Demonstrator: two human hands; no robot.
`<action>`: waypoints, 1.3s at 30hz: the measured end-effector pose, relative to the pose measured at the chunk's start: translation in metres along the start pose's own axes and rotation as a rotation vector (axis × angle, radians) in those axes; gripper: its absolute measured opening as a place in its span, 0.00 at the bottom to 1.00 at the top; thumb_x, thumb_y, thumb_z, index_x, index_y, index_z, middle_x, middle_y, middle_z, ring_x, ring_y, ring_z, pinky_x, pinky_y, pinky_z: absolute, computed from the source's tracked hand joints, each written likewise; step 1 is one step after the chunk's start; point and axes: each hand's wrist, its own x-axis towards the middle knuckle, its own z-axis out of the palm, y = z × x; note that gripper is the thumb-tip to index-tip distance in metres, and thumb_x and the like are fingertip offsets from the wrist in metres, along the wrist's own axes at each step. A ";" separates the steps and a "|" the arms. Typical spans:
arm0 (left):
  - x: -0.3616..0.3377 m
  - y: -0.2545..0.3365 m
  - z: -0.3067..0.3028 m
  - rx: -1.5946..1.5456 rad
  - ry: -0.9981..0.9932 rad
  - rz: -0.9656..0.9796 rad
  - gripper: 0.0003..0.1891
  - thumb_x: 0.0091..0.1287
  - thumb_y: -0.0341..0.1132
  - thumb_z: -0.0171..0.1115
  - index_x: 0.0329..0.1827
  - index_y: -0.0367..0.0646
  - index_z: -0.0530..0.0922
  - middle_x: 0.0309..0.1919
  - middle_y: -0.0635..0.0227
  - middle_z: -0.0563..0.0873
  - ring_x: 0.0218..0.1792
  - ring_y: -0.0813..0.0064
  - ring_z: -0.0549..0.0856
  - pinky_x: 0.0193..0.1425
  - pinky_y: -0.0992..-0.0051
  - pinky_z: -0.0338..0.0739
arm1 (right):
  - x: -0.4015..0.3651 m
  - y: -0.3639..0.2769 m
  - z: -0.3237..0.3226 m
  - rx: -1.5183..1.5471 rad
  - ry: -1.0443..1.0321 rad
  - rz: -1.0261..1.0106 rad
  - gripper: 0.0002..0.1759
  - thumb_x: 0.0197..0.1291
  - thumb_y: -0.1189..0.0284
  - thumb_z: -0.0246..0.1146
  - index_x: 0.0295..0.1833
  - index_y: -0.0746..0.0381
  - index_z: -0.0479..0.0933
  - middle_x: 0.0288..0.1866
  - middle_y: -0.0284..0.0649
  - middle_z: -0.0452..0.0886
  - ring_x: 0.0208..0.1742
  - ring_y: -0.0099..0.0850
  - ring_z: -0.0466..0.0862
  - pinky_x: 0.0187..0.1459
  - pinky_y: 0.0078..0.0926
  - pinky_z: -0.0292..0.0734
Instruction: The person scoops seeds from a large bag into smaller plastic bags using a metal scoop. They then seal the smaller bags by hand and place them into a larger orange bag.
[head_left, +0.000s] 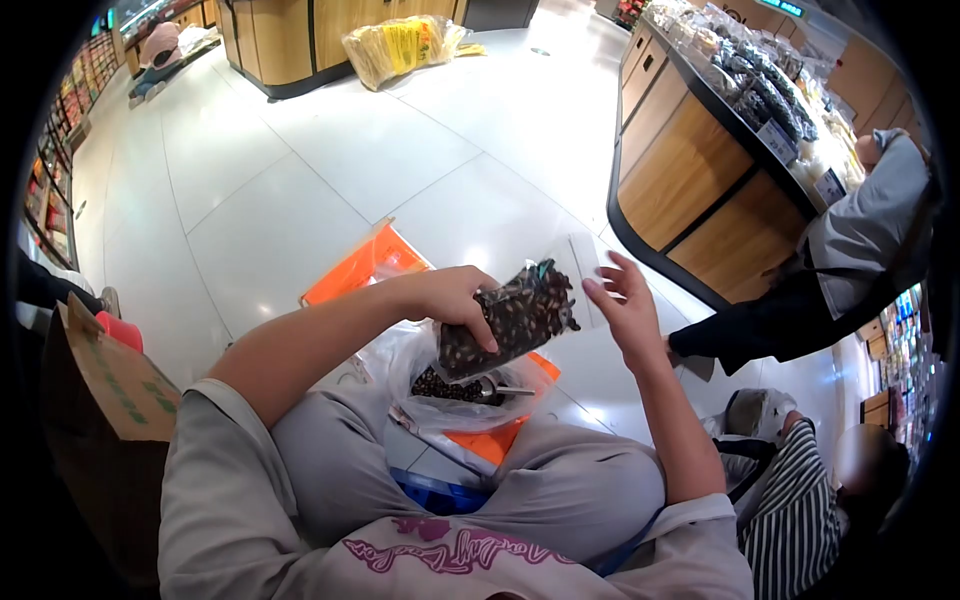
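Note:
My left hand is wrapped round a clear plastic bag of dark, speckled beans, held tilted in front of my lap. The bag's transparent upper end stretches toward my right hand, whose fingers are apart, thumb close to the film. Below, between my knees, a larger open plastic bag contains more dark beans. A metal scoop lies on those beans, its handle pointing right. Orange-and-white packaging surrounds the open bag.
A wooden display counter with bagged goods stands at right, a person beside it. Another person in stripes is at lower right. A brown paper bag is at left. A yellow-wrapped bundle lies on the tiled floor ahead.

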 end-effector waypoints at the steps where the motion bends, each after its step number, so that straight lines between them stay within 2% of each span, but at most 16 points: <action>1: 0.000 0.001 0.001 0.072 -0.043 -0.020 0.30 0.45 0.31 0.77 0.55 0.37 0.79 0.43 0.61 0.87 0.47 0.68 0.85 0.56 0.70 0.77 | -0.001 -0.002 0.003 -0.012 -0.063 -0.082 0.28 0.60 0.61 0.69 0.60 0.66 0.75 0.48 0.44 0.83 0.52 0.32 0.79 0.53 0.29 0.73; 3: 0.001 0.000 0.005 0.093 -0.092 -0.025 0.31 0.45 0.32 0.77 0.56 0.38 0.79 0.44 0.61 0.87 0.48 0.68 0.84 0.56 0.70 0.77 | -0.002 -0.002 0.003 0.158 -0.283 -0.029 0.15 0.64 0.66 0.65 0.48 0.66 0.81 0.37 0.39 0.85 0.39 0.25 0.82 0.42 0.22 0.76; 7: 0.009 -0.011 0.005 -0.053 -0.184 0.000 0.35 0.45 0.34 0.79 0.60 0.37 0.76 0.48 0.60 0.86 0.51 0.70 0.83 0.58 0.71 0.76 | -0.005 -0.007 0.006 0.161 -0.262 0.039 0.11 0.68 0.69 0.61 0.39 0.67 0.81 0.27 0.33 0.82 0.27 0.19 0.78 0.29 0.16 0.72; 11: 0.001 -0.009 -0.007 -0.190 -0.098 0.056 0.33 0.55 0.41 0.73 0.62 0.36 0.75 0.50 0.60 0.85 0.52 0.72 0.82 0.60 0.72 0.74 | -0.004 -0.011 0.006 0.241 -0.031 0.034 0.12 0.69 0.69 0.59 0.36 0.67 0.78 0.24 0.31 0.76 0.23 0.17 0.72 0.24 0.16 0.66; 14: 0.008 -0.029 -0.024 -0.756 -0.196 0.244 0.30 0.74 0.55 0.48 0.65 0.36 0.72 0.55 0.56 0.82 0.54 0.69 0.82 0.61 0.66 0.75 | -0.003 -0.013 0.000 0.262 0.166 -0.025 0.13 0.70 0.67 0.59 0.36 0.66 0.77 0.24 0.32 0.75 0.19 0.15 0.69 0.20 0.16 0.61; 15: 0.006 -0.024 -0.024 -0.750 -0.196 0.248 0.30 0.74 0.55 0.48 0.65 0.36 0.72 0.55 0.56 0.82 0.54 0.69 0.82 0.61 0.66 0.75 | -0.002 -0.015 -0.002 0.263 0.169 -0.030 0.13 0.70 0.67 0.59 0.36 0.66 0.77 0.24 0.32 0.75 0.19 0.15 0.69 0.20 0.16 0.61; 18: 0.002 -0.011 -0.010 -1.065 0.125 0.374 0.30 0.69 0.58 0.57 0.60 0.40 0.73 0.49 0.59 0.83 0.47 0.66 0.84 0.54 0.63 0.78 | 0.000 -0.012 -0.004 0.540 0.290 0.198 0.14 0.71 0.63 0.59 0.38 0.64 0.74 0.23 0.29 0.70 0.13 0.13 0.58 0.13 0.15 0.48; 19: 0.003 -0.008 -0.005 -1.062 0.123 0.375 0.30 0.69 0.58 0.57 0.60 0.40 0.73 0.49 0.59 0.83 0.47 0.66 0.84 0.54 0.63 0.78 | 0.000 -0.012 -0.002 0.542 0.294 0.197 0.14 0.71 0.63 0.59 0.38 0.64 0.74 0.23 0.29 0.70 0.13 0.13 0.58 0.13 0.15 0.48; 22: -0.002 0.012 0.015 -0.851 0.495 0.335 0.33 0.59 0.46 0.74 0.58 0.34 0.69 0.46 0.57 0.82 0.47 0.72 0.83 0.49 0.70 0.80 | -0.005 -0.022 0.006 0.614 0.243 0.204 0.13 0.71 0.63 0.59 0.39 0.61 0.73 0.24 0.28 0.71 0.15 0.13 0.62 0.14 0.15 0.52; 27: -0.011 0.022 0.003 -0.645 0.629 0.469 0.28 0.60 0.38 0.73 0.61 0.38 0.71 0.47 0.64 0.82 0.48 0.76 0.81 0.52 0.76 0.77 | 0.000 -0.008 0.012 0.683 0.060 0.089 0.10 0.71 0.63 0.58 0.41 0.59 0.72 0.29 0.30 0.76 0.22 0.17 0.71 0.22 0.18 0.66; 29: -0.028 0.035 0.013 -0.256 0.817 0.758 0.32 0.57 0.34 0.75 0.64 0.39 0.70 0.48 0.63 0.81 0.49 0.75 0.82 0.54 0.75 0.77 | 0.003 0.000 0.018 0.810 0.058 0.078 0.08 0.73 0.65 0.55 0.45 0.58 0.72 0.37 0.32 0.80 0.29 0.19 0.76 0.31 0.21 0.72; 31: -0.050 0.055 0.026 0.190 0.840 0.923 0.35 0.55 0.33 0.77 0.66 0.41 0.69 0.50 0.60 0.80 0.50 0.74 0.81 0.55 0.74 0.76 | 0.001 -0.006 0.023 0.880 0.038 0.122 0.07 0.74 0.66 0.53 0.47 0.57 0.72 0.39 0.32 0.81 0.34 0.20 0.78 0.35 0.22 0.73; 33: -0.054 0.060 0.033 0.394 0.807 0.919 0.36 0.57 0.35 0.75 0.67 0.41 0.67 0.51 0.58 0.78 0.50 0.71 0.80 0.56 0.72 0.75 | 0.000 -0.011 0.029 0.945 0.010 0.170 0.07 0.75 0.67 0.51 0.48 0.57 0.72 0.42 0.32 0.82 0.38 0.21 0.79 0.39 0.22 0.74; 36: -0.033 0.046 0.033 0.347 0.942 0.944 0.32 0.61 0.41 0.70 0.66 0.42 0.68 0.44 0.57 0.80 0.42 0.62 0.82 0.49 0.66 0.76 | 0.002 -0.010 0.033 0.941 0.075 0.214 0.06 0.75 0.69 0.51 0.51 0.56 0.72 0.43 0.31 0.81 0.41 0.20 0.79 0.40 0.22 0.73; 38: -0.020 0.034 0.022 -0.119 0.792 0.735 0.34 0.65 0.43 0.66 0.69 0.40 0.61 0.48 0.55 0.78 0.48 0.64 0.80 0.55 0.67 0.74 | 0.003 -0.015 0.034 0.930 0.115 0.219 0.07 0.75 0.69 0.51 0.51 0.56 0.72 0.42 0.30 0.81 0.40 0.19 0.79 0.39 0.21 0.73; 39: -0.014 0.027 0.017 -0.117 0.795 0.737 0.34 0.65 0.43 0.66 0.69 0.40 0.61 0.48 0.55 0.78 0.48 0.64 0.80 0.55 0.67 0.74 | 0.004 -0.018 0.035 0.921 0.156 0.225 0.07 0.75 0.69 0.51 0.50 0.57 0.73 0.41 0.30 0.81 0.38 0.17 0.78 0.38 0.19 0.72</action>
